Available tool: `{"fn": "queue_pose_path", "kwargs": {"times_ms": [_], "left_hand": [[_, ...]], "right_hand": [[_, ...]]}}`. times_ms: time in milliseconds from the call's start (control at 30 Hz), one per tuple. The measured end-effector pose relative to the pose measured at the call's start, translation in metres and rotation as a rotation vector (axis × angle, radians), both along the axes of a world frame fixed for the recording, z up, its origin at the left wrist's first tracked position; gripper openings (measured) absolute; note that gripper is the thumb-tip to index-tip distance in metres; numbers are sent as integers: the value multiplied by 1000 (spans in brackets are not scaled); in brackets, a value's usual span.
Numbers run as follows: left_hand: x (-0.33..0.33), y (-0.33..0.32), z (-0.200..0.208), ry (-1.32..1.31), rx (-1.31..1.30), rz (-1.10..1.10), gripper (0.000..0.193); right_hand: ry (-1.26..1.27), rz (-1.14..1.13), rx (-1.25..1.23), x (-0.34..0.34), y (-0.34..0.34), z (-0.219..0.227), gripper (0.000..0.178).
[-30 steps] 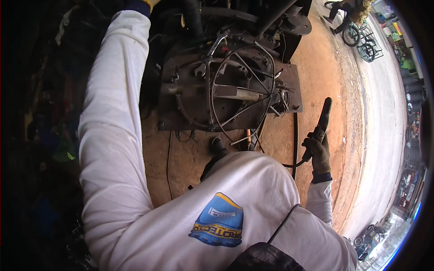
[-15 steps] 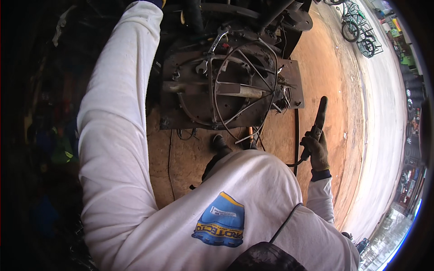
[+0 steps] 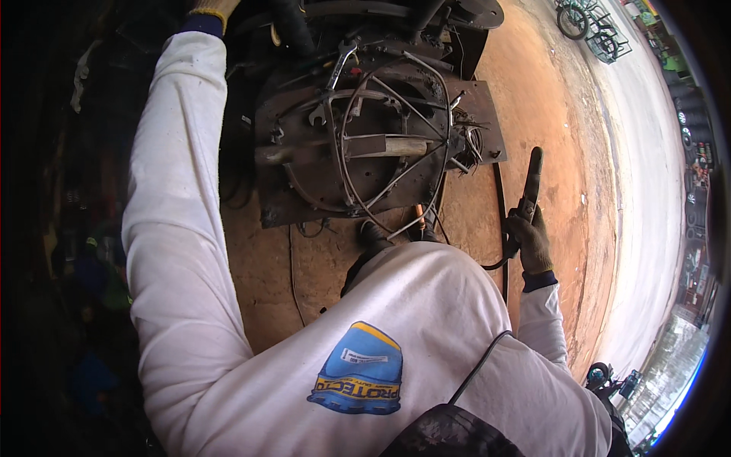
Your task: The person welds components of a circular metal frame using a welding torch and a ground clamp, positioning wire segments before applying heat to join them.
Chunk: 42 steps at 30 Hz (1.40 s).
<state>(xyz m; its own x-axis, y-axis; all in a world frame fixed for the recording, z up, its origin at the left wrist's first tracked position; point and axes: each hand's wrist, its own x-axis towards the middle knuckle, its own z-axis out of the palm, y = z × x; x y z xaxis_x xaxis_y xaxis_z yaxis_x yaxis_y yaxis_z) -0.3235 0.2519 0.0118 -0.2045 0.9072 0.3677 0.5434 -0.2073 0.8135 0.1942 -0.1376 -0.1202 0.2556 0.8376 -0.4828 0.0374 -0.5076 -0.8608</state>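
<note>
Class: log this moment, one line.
right hand: gripping black tool | left hand: top edge, grip hidden | wrench: among metal parts

Between one and two o'clock I saw a cycle (image 3: 572,21) with a metal carrier (image 3: 607,47) on the pale road (image 3: 636,145). Reddish-brown ground (image 3: 548,114) lay at two, dark wheels (image 3: 687,137) just before three. I made out a dark motorbike (image 3: 601,377) at four and an unclear pale strip (image 3: 80,76) at ten.
</note>
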Motion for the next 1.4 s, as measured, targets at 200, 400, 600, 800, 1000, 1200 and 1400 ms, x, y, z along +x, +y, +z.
{"fn": "queue_pose_path", "kwargs": {"times_ms": [200,400,600,800,1000,1200,1400], "left_hand": [[16,-16,36,-58,66,53,16],[18,-22,95,-202,260,-132,12],[26,-54,149,-622,454,-447,15],[-45,-85,194,-259,726,-335,25],[101,-181,105,-209,312,-352,31],[149,-244,75,512,189,-575,24],[215,-270,34,314,-386,-746,30]], "right_hand": [[-9,-32,32,-4,-5,-5,48],[-14,-22,-1,-5,-5,-3,53],[31,-61,32,-8,-6,-7,59],[91,-47,80,-17,-4,-10,62],[80,-74,67,-5,-9,-16,55],[165,151,140,1,12,-5,68],[569,391,203,20,28,10,89]]}}
